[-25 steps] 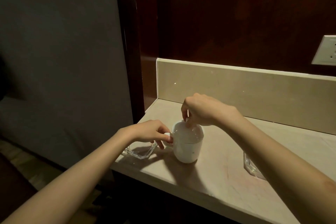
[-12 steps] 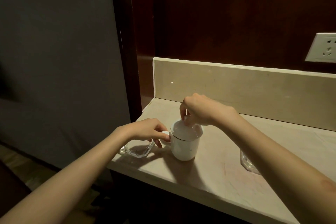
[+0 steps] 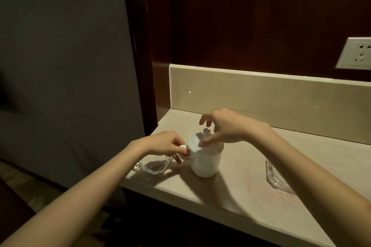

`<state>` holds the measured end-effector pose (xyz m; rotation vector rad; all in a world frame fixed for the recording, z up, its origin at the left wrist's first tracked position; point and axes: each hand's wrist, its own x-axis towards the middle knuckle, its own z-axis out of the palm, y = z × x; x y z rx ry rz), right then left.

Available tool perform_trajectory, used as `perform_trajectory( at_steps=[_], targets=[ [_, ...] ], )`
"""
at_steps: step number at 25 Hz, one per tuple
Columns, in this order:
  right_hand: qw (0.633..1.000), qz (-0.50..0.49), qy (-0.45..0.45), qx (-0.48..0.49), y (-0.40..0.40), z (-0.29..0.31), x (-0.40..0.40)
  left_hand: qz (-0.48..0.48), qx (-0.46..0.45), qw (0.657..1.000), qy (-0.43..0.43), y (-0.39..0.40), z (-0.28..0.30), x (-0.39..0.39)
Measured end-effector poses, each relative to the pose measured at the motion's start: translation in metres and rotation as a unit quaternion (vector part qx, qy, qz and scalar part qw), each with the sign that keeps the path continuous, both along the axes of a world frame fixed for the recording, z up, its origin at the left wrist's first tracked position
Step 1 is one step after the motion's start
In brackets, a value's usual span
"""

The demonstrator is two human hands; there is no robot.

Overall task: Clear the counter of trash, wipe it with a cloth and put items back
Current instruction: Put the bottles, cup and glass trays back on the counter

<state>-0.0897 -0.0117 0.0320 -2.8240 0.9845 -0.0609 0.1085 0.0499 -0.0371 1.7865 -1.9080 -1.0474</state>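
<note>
The counter [image 3: 251,166], a beige stone slab, is backed by a low backsplash [image 3: 261,94] with a wall socket [image 3: 355,54] far right. A white mug [image 3: 204,161] stands near its left end. Its handle is pinched by the left hand [image 3: 166,144]. The right hand [image 3: 222,126] is held over the rim, fingers loosely spread, gripping nothing. Glass dishes lie left [image 3: 152,165] and right [image 3: 276,176].

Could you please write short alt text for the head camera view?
A left hand holds a white mug's handle on a beige counter while the right hand hovers over its lid. Glass dishes sit on either side.
</note>
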Motion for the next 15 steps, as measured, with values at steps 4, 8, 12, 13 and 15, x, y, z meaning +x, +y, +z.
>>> perform_trajectory(
  at_steps=[4,8,12,13,15],
  targets=[
    [0.992,-0.047,0.085,0.074,-0.008,-0.024,-0.023,0.003,-0.011,1.000,0.001,-0.001,-0.002,0.002],
    [0.988,-0.052,0.053,0.133,-0.023,-0.060,-0.035,0.003,-0.020,1.000,0.001,-0.002,-0.003,0.004],
    [0.964,-0.005,-0.134,0.230,-0.022,-0.083,-0.037,-0.013,-0.041,0.999,0.000,-0.003,-0.001,0.002],
    [0.956,0.002,-0.170,0.239,-0.020,-0.086,-0.037,-0.015,-0.047,0.999,-0.002,-0.004,-0.002,0.003],
    [0.949,0.009,-0.207,0.239,-0.018,-0.089,-0.037,-0.022,-0.053,0.998,0.004,-0.005,-0.005,0.003]
  ],
)
